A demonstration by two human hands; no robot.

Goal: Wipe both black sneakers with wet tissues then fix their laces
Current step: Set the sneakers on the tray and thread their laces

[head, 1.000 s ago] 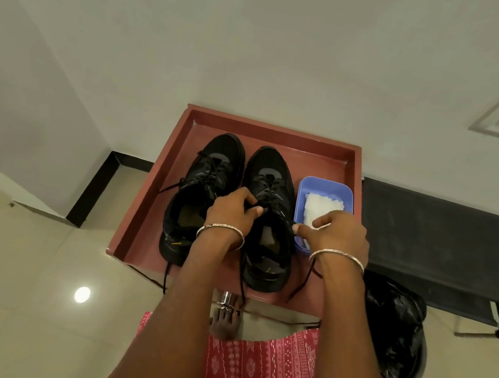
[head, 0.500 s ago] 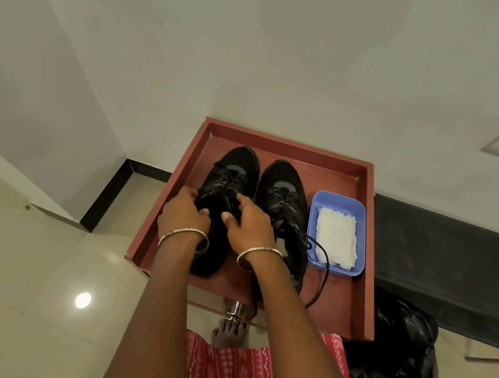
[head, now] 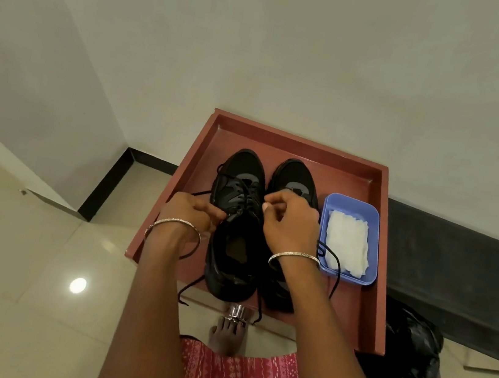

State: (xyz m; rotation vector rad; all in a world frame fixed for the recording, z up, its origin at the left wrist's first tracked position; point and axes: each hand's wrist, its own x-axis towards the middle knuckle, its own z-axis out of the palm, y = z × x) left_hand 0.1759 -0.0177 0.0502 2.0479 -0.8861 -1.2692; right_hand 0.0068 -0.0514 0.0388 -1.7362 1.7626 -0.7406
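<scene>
- Head view: left hand [head: 193, 213] fingers pinching left sneaker [head: 236, 228] lace [head: 205, 194]
- right hand [head: 290, 223] fingers pinching lace over the tongue
- right sneaker [head: 294, 179] just beyond right fingers, on desk [head: 367, 301]

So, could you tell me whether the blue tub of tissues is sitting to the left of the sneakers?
No, the blue tub sits inside the red tray, to the right of both black sneakers.

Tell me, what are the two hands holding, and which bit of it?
Both hands pinch the laces of the left sneaker: the left hand on the left lace, the right hand on the right, near the top eyelets.
</scene>
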